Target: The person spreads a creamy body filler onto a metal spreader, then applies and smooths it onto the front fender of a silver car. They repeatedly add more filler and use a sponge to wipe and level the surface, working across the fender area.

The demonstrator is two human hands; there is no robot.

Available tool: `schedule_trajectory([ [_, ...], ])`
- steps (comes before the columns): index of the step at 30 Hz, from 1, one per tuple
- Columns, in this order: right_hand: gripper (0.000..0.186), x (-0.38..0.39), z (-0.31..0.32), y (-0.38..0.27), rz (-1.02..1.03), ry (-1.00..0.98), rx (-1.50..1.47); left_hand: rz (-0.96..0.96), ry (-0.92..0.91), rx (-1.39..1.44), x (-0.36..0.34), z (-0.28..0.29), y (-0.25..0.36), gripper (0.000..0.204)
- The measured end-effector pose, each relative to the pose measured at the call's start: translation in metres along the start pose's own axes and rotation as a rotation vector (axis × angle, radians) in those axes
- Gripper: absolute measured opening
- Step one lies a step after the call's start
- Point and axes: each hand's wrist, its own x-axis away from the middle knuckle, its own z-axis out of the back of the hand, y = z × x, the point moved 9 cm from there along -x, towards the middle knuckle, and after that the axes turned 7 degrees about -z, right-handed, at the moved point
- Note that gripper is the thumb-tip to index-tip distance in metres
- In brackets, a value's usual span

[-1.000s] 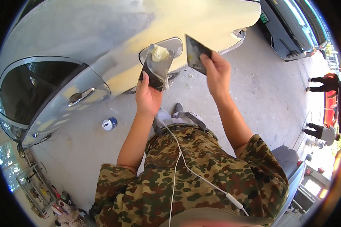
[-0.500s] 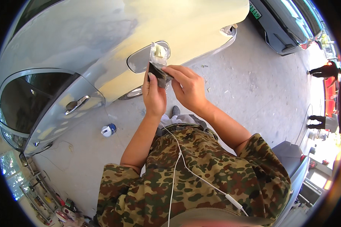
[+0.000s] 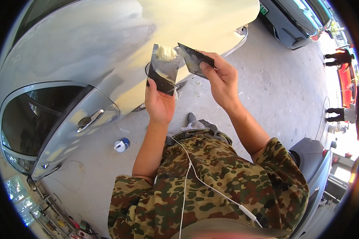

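Outdoor concrete floor [image 3: 275,91], sunlit, with a silver car [image 3: 87,51] filling 9 to 12 o'clock of the view; its body panel near 12 o'clock is coated in pale cream filler. Car door handle [image 3: 89,119] at 9 o'clock, dark window below it. Small white and blue can [image 3: 121,144] stands on the floor at about 8 o'clock, well apart from the hands. Second dark car [image 3: 297,22] at 1 o'clock. Two other people [image 3: 339,57] stand far off at 2 to 3 o'clock, only legs and dark clothes clear. Grey seat or panel edge [image 3: 315,167] at 4 o'clock. Clutter of tools at 7 o'clock, too small to tell.

Person wears a camouflage shirt [image 3: 211,191], white cable [image 3: 187,175] running down the chest.

Left hand [image 3: 159,101] just above centre, closed around the lower end of a flat metal plate [image 3: 163,71], held upright and tilted a bit; a blob of cream putty [image 3: 166,51] sits on the plate's top end. Right hand [image 3: 223,81] at about 1 o'clock from centre, thumb and fingers pinched on a dark flat scraper [image 3: 193,59]. Scraper blade points toward 10 o'clock, its tip just beside the putty blob; cannot tell if it touches. Hands are apart, each clamped on its own tool, both raised in front of the filler-coated panel
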Motion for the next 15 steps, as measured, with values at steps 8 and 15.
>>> schedule_trajectory([
  [8,0.043,0.018,-0.141,-0.047,0.403,0.008,0.695,0.031,-0.174,-0.041,-0.028,0.032,0.067,0.049],
  [15,0.041,0.011,-0.05,-0.032,0.382,0.043,0.414,-0.188,-0.154,-0.323,0.006,-0.017,0.011,0.05],
])
